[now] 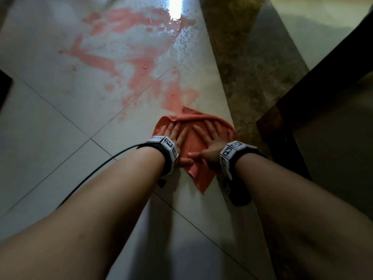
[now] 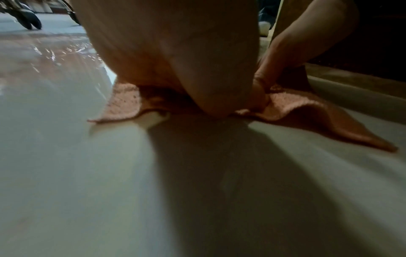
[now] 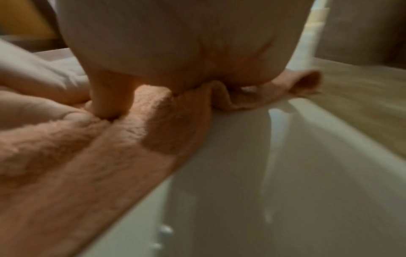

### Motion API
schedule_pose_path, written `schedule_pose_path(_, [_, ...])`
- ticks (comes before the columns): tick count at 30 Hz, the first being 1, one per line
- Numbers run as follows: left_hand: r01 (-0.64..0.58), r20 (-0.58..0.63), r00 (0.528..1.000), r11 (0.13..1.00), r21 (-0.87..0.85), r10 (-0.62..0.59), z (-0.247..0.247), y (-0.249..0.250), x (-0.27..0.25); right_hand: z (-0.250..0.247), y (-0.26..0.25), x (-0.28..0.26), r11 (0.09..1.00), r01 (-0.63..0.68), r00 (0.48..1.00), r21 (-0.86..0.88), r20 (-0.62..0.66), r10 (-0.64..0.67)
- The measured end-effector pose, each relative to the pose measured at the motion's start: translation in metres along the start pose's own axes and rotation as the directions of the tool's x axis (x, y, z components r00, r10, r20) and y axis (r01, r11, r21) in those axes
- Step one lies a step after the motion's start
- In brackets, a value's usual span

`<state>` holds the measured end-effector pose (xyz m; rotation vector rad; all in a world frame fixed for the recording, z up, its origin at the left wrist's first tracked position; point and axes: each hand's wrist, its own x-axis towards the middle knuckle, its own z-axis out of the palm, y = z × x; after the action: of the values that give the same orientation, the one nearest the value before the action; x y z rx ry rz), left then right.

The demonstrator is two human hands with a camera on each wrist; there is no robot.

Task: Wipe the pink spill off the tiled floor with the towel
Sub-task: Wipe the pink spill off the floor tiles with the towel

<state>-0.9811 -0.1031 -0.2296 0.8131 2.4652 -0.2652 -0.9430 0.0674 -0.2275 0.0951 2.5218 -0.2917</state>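
An orange-pink towel [image 1: 196,144] lies flat on the pale tiled floor [image 1: 60,138], at the near end of the pink spill [image 1: 141,67]. My left hand [image 1: 175,134] presses on the towel's left half with straight, spread fingers. My right hand [image 1: 207,136] presses flat on its right half, and the two thumbs meet near the middle. The left wrist view shows my left palm [image 2: 197,69] bearing down on the towel [image 2: 307,118]. Seen from the right wrist, the towel [image 3: 110,147] bunches into folds under my right palm [image 3: 175,52].
The spill spreads as wet streaks and droplets far up the tiles, under a bright light reflection [image 1: 176,7]. A brown marbled strip [image 1: 252,77] borders the tiles on the right, with dark furniture [image 1: 323,98] beyond it. A black cable [image 1: 96,170] trails from my left wristband.
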Motion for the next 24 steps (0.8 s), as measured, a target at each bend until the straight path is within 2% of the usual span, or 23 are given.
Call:
schedule_pose_path(5, [0.106,0.142,0.984,0.994,0.010,-0.106,-0.008,-0.034,0.008,-0.003,-0.038,0.015,0.999,0.032,0.999,0.044,0.026,-0.033])
schedule_pose_path(10, [0.119,0.125,0.985,0.993,0.027,-0.121,-0.006,-0.040,0.016,0.011,-0.054,0.015,0.992,-0.018,0.993,0.124,-0.115,0.032])
schedule_pose_path(13, [0.067,0.059,0.996,0.998,0.014,-0.068,-0.003,-0.038,0.022,0.021,-0.044,0.011,0.990,-0.100,0.981,0.104,-0.153,0.115])
schedule_pose_path(17, [-0.107,-0.034,0.993,0.990,0.090,0.111,-0.014,-0.036,0.043,0.015,-0.020,0.006,0.965,-0.217,0.959,0.145,-0.154,0.239])
schedule_pose_path(20, [-0.188,-0.032,0.981,0.979,0.076,0.190,-0.018,-0.027,0.055,0.010,-0.011,0.001,0.938,-0.307,0.936,0.162,-0.126,0.328])
schedule_pose_path(24, [-0.203,-0.005,0.979,0.978,0.049,0.203,-0.020,-0.024,0.054,0.003,-0.018,0.002,0.914,-0.374,0.917,0.157,-0.082,0.389])
